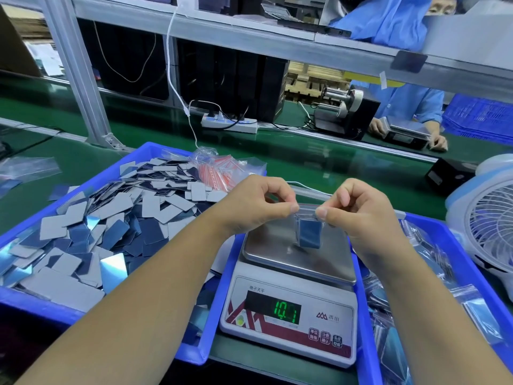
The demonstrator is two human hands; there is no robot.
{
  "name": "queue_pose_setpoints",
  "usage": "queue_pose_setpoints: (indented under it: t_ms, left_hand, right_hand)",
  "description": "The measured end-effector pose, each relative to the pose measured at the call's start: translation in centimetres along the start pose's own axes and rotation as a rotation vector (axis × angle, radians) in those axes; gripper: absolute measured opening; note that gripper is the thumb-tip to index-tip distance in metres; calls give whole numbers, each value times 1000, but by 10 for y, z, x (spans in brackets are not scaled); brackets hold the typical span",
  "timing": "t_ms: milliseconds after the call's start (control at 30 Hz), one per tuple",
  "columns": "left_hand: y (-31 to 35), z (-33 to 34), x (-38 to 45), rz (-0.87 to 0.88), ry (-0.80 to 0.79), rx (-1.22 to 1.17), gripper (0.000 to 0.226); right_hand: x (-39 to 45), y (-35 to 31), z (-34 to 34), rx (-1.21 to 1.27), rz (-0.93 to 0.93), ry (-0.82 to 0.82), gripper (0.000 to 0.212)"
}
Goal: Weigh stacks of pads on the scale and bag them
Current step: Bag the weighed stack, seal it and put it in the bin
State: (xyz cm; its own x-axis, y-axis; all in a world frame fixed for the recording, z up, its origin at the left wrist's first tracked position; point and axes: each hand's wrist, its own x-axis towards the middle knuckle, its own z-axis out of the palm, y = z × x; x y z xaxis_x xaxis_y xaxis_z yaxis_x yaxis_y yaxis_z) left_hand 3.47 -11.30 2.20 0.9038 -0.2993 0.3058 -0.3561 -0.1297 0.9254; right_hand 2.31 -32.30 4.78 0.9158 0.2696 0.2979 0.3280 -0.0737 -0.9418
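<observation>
while my left hand (256, 202) and right hand (358, 209) pinch the bag (306, 218) mouth to seal it, the pad stack (308, 233) inside hangs over the scale (294, 287) pan.

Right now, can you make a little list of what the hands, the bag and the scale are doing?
left hand: pinches the bag's top edge
right hand: pinches the same edge from the other side
bag: clear, holds a stack of blue pads, bottom on or just above the scale pan
scale: display lit green
left tray: loose pads
right tray: filled bags
</observation>
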Motion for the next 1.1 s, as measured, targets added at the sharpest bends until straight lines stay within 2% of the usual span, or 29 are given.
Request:
queue_pose_setpoints:
  t_ms: [133,233,333,400,467,533,633,733,867,1100]
  left_hand:
    - [0,-2,-1,1,-10,7,12]
    - [-1,-14,-2,-27,81,-10,12]
    - [-1,-22,-1,-46,180,-104,7]
    - [-2,-16,1,-54,186,-56,8]
    - [-4,-10,2,-61,181,35,19]
    - [-7,-9,-1,-97,177,150,32]
    - [-7,-7,-4,-128,199,223,53]
    - [-5,-6,-3,-130,263,211,60]
    - [-7,-11,-1,-162,321,176,63]
    - [-13,-13,4,-206,409,190,59]
  right_hand:
    - [-1,-2,-3,67,14,-2,47]
    - [-1,-7,-11,245,47,51,41]
    - [2,-5,-15,357,135,74,44]
    - [3,3,-9,410,227,44,43]
    - [4,11,0,432,299,31,40]
    - [6,20,3,253,303,88,37]
    - [7,33,2,-332,205,203,27]
    - [7,37,2,-667,124,185,22]
    - [7,37,2,-760,74,168,20]
    - [6,37,5,-776,51,135,21]
